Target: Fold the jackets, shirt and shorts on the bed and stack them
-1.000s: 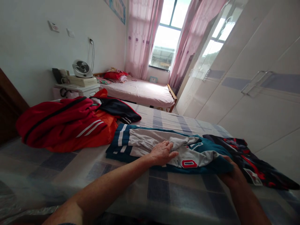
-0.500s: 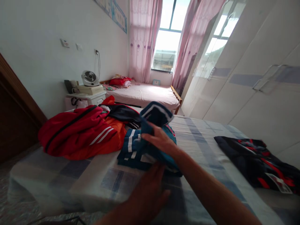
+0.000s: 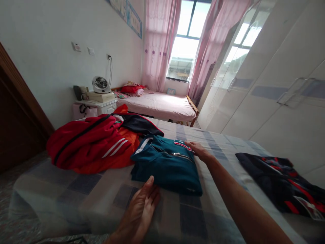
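Note:
A teal zip-up jacket [image 3: 167, 169] lies folded into a flat rectangle on the checked bed sheet [image 3: 106, 203], its zip and collar facing up. White stripes and a red-and-white patch show on it. My left hand [image 3: 143, 206] is open at the jacket's near edge, thumb raised and fingers stretched along the sheet. At the far right side, my right hand [image 3: 200, 151] rests its extended fingertips against the jacket by the patch. Some of its fingers are hidden. Neither hand grasps the cloth.
Red jacket [image 3: 86, 144] and orange cloth [image 3: 101, 165] lie heaped at left, with a dark garment [image 3: 139, 123] behind. A black-and-red garment [image 3: 276, 179] lies at right. Beyond stand a fan [image 3: 101, 84], a pink-sheeted bed [image 3: 162, 103] and white wardrobes [image 3: 279, 67].
The raised teal collar part has been laid down, and the jacket now lies folded face up. My right hand has let go and moved right; my left hand has drawn back toward me.

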Action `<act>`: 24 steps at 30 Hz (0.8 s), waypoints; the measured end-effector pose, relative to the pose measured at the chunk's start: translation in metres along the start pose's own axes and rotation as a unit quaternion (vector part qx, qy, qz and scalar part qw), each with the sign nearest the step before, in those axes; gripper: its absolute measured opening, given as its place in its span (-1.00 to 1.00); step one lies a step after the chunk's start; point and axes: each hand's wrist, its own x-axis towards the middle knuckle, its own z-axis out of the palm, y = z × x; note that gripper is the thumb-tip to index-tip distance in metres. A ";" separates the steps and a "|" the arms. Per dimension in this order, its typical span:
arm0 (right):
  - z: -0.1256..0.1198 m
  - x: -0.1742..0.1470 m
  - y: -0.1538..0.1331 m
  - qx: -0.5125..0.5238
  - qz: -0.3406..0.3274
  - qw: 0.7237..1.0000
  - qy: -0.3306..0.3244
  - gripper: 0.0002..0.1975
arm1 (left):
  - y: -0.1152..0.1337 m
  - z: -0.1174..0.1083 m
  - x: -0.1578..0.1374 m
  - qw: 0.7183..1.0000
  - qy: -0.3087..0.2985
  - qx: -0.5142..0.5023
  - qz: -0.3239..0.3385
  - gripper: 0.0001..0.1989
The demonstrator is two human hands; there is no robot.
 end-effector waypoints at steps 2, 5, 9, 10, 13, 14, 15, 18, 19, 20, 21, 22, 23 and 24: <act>0.003 0.002 0.005 0.041 0.025 0.998 -0.046 -0.68 | 0.001 0.008 0.005 1.000 -0.010 -0.003 -0.001 -0.77; 0.010 0.002 0.004 0.112 0.047 0.988 -0.097 -0.76 | 0.005 0.020 0.017 1.000 -0.007 0.020 0.000 -0.71; 0.001 -0.014 -0.010 0.207 0.034 0.972 -0.102 -0.81 | 0.015 0.037 0.035 0.998 0.040 0.055 -0.009 -0.64; -0.006 -0.023 -0.014 0.233 0.024 0.967 -0.096 -0.80 | 0.020 0.042 0.038 0.998 0.030 0.059 -0.001 -0.64; -0.033 -0.057 -0.022 0.327 -0.011 0.942 -0.072 -0.77 | 0.036 0.054 0.046 0.995 -0.042 0.077 0.039 -0.65; -0.041 -0.070 -0.021 0.352 -0.019 0.934 -0.062 -0.76 | 0.042 0.058 0.050 0.992 -0.075 0.093 0.041 -0.65; -0.048 -0.083 -0.019 0.370 -0.022 0.927 -0.053 -0.75 | 0.047 0.061 0.056 0.987 -0.107 0.117 0.036 -0.65; -0.054 -0.114 0.003 0.377 0.020 0.925 -0.049 -0.72 | 0.055 0.067 0.079 0.969 -0.143 0.204 -0.002 -0.63; -0.052 -0.121 0.014 0.374 0.049 0.925 -0.055 -0.73 | 0.055 0.068 0.088 0.966 -0.129 0.225 -0.009 -0.63; -0.049 -0.125 0.027 0.371 0.080 0.923 -0.060 -0.75 | 0.052 0.067 0.097 0.964 -0.115 0.242 -0.008 -0.64; -0.046 -0.128 0.039 0.370 0.111 0.920 -0.065 -0.79 | 0.049 0.066 0.104 0.962 -0.102 0.254 -0.004 -0.65; -0.044 -0.128 0.050 0.376 0.136 0.914 -0.070 -0.84 | 0.046 0.065 0.110 0.959 -0.096 0.265 0.002 -0.66; -0.042 -0.127 0.059 0.388 0.151 0.906 -0.073 -0.87 | 0.043 0.063 0.114 0.956 -0.097 0.278 0.008 -0.67; -0.042 -0.124 0.066 0.403 0.157 0.898 -0.078 -0.89 | 0.041 0.062 0.116 0.951 -0.102 0.291 0.013 -0.67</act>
